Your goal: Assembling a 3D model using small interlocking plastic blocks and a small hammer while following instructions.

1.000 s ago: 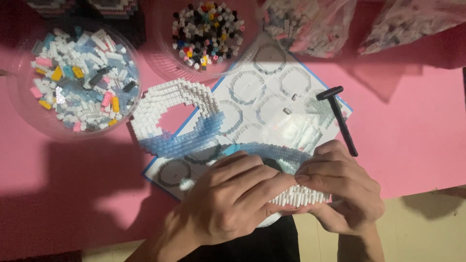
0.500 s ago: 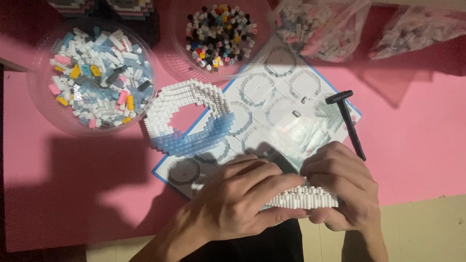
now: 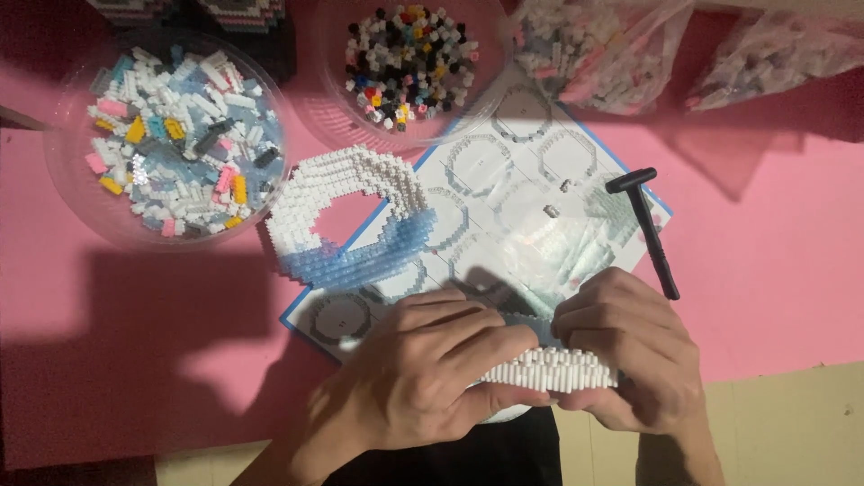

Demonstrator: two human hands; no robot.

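Now my left hand (image 3: 423, 369) and right hand (image 3: 630, 351) stay clamped on the white brick strip (image 3: 549, 371) (view drifted slightly), so I judge pressing goes on.

Two clear plastic bags (image 3: 585, 54) of small bricks lie along the far edge of the pink table (image 3: 774, 252), one near the middle, the other bag (image 3: 778, 54) at the right corner. A white instruction sheet (image 3: 531, 207) with a blue border and printed ring diagrams lies flat at centre, angled.
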